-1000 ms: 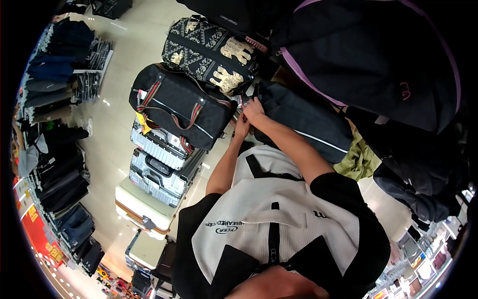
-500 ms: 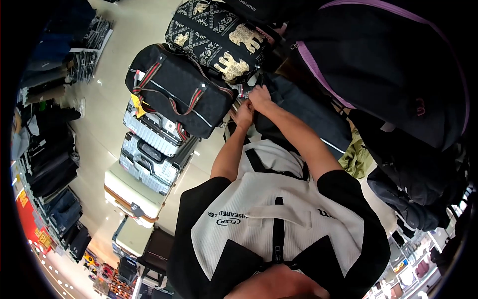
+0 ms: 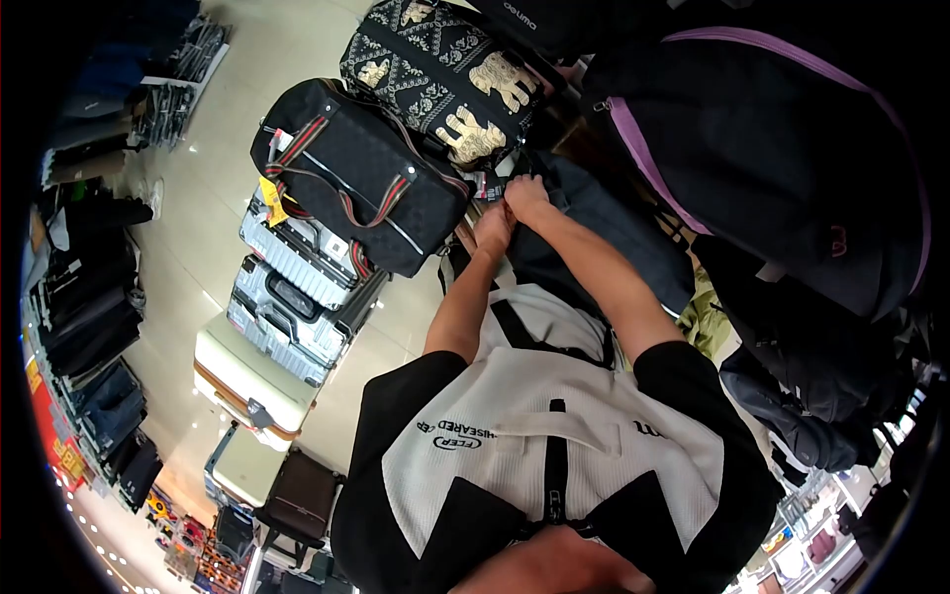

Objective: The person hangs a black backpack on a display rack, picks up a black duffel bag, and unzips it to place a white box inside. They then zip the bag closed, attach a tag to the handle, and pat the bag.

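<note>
Both my arms reach forward to a dark blue bag point(image 3: 604, 223) hanging among other bags. My right hand point(image 3: 525, 195) pinches a small red-and-white tag point(image 3: 489, 186) at the bag's near corner. Just below it, my left hand point(image 3: 492, 230) is closed on the same corner of the bag, fingers curled; what lies inside them is hidden. A black duffel with red-green stripes point(image 3: 361, 173) sits right beside my hands on the left. Above them is a black bag with gold elephants point(image 3: 445, 69).
Silver ribbed suitcases point(image 3: 287, 287) are stacked under the duffel, with a cream suitcase point(image 3: 237, 381) below them. A large black backpack with purple trim point(image 3: 782, 148) hangs on the right over more dark bags. Folded clothes fill shelves point(image 3: 89, 307) on the left across a glossy floor aisle.
My hands stay together at the bag's corner. The view has shifted slightly, so bags and hands sit a little higher and further right in the frame.
</note>
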`<action>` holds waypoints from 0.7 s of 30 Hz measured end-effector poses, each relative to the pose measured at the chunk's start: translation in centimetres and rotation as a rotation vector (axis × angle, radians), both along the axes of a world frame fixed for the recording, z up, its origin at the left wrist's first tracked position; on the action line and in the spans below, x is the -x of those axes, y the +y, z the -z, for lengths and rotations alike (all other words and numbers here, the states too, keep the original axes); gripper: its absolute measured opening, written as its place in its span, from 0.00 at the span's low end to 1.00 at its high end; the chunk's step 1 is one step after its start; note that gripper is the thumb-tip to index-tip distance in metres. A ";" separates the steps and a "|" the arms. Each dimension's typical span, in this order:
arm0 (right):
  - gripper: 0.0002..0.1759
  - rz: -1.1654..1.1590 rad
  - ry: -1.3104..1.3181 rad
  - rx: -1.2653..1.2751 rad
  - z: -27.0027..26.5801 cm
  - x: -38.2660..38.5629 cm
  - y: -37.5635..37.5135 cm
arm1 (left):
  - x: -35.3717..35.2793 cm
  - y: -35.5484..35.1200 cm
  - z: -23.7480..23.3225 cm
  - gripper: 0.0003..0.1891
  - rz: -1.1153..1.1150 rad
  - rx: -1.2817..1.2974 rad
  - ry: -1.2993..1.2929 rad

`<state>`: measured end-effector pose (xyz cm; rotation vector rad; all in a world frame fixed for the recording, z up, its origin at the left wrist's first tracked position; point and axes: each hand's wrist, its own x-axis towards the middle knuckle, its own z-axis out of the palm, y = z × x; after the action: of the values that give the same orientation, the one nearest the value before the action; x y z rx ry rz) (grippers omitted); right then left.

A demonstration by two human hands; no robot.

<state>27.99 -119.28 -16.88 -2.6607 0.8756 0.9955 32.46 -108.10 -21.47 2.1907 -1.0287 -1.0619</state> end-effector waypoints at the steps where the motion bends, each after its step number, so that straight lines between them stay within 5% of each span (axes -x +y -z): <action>1: 0.21 0.000 0.001 0.029 0.0 0.0 0.2 | 0.2 0.1 -0.3 0.12 0.004 0.004 -0.024; 7: 0.20 -0.142 0.034 0.145 -1.2 -0.1 -0.1 | 0.7 0.1 -0.1 0.19 0.041 0.083 -0.067; 11: 0.17 -0.062 -0.007 0.157 0.4 0.0 0.1 | -0.3 -1.2 -2.0 0.17 0.068 -0.096 0.004; 13: 0.17 0.001 -0.005 0.150 1.3 -0.2 -0.6 | -0.2 -0.7 -2.0 0.13 0.033 0.026 0.001; 16: 0.18 0.095 -0.040 0.204 1.6 -0.5 -2.8 | -0.4 0.9 3.1 0.14 0.095 0.042 -0.020; 21: 0.17 0.119 -0.051 0.224 -0.1 0.5 -6.6 | -1.1 0.6 0.4 0.14 0.141 -0.041 -0.156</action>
<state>27.44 -125.90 -16.77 -2.7607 1.1823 0.8439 33.58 -107.48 -21.89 2.2923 -1.2562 -0.9919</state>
